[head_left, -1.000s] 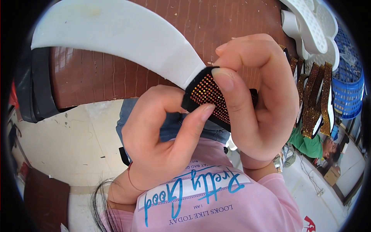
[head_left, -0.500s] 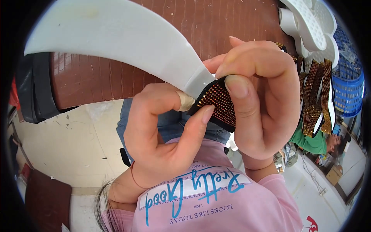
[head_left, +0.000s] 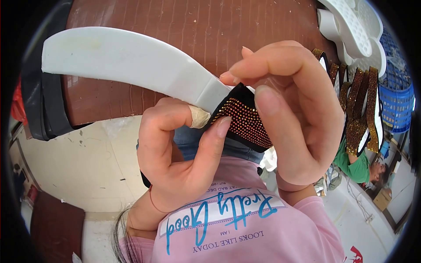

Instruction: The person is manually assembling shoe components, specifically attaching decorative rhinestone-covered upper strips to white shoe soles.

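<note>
A long, smooth, curved white piece (head_left: 127,55) reaches from the upper left to between my hands. Round its narrow right end lies a black-edged strap (head_left: 246,125) covered with rows of gold-brown rhinestones. My left hand (head_left: 175,144) pinches the strap's left edge between thumb and forefinger; tan tape wraps that forefinger's tip. My right hand (head_left: 302,111) curls round the strap's right side. Its thumb lies against the strap, and its forefinger tip is by the upper black edge, near the white piece. The strap's right end is hidden behind this thumb.
A brown table (head_left: 184,26) spans the top. More rhinestone straps (head_left: 362,109) lie at its right edge, near white perforated soles (head_left: 351,28) and a blue plastic basket (head_left: 394,105). Black strips (head_left: 48,105) hang at the left. A person in green (head_left: 357,166) is at the right.
The white piece's far end has swung down and right. My left hand has shifted slightly left with the strap's edge. My right forefinger has opened away from the thumb, showing more of the strap's upper edge.
</note>
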### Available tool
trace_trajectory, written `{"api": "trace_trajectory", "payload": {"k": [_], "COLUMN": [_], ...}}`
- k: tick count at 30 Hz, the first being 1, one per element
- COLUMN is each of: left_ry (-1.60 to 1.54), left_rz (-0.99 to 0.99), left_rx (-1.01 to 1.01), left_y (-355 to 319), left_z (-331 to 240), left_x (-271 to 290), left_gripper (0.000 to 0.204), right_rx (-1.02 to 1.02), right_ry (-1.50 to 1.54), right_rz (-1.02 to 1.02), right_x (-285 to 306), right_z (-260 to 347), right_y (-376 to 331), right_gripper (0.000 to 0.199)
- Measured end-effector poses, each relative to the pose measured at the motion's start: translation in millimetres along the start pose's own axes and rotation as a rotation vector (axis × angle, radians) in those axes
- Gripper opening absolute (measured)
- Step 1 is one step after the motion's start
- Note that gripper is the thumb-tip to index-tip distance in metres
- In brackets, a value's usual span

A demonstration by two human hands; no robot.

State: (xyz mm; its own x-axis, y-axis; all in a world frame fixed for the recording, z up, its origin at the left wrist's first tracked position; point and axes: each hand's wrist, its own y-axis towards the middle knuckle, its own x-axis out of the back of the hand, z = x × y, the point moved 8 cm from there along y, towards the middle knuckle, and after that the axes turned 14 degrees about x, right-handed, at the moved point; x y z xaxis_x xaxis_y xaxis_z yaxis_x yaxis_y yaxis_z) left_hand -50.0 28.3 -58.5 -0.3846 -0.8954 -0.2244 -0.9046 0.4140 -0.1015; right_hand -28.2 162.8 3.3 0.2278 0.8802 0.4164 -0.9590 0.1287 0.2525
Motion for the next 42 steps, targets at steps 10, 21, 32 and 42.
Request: {"api": "trace_trajectory", "payload": {"k": [10,21,32,42], "left_ry": [0.109,-0.034,0.042,0.202], "left_rz": [0.015,-0.050,-0.039,-0.020], "left_rx": [0.065,0.107,0.018,-0.131], "left_y": [-4.2,-0.8,2.4,4.5], "left_z": [-5.6,2.2,-0.3,-11.9], "left_x": [7.3,5.5,4.9,5.5], "left_gripper": [0.023,0.018,0.019,0.019], "right_rx": [0.076,0.057,0.044,0.028], "right_ry": [-0.152,-0.292,-0.245,-0.242], "right_rz": [0.090,0.033,0.008,0.033], "right_x": [-8.2,-8.2,-8.0,-11.9], "right_z": [4.3,5.0,4.0,5.2], "right_y": [2.0,1.2,2.1,5.1], "right_gripper": [0.018,0.014,0.014,0.014]}}
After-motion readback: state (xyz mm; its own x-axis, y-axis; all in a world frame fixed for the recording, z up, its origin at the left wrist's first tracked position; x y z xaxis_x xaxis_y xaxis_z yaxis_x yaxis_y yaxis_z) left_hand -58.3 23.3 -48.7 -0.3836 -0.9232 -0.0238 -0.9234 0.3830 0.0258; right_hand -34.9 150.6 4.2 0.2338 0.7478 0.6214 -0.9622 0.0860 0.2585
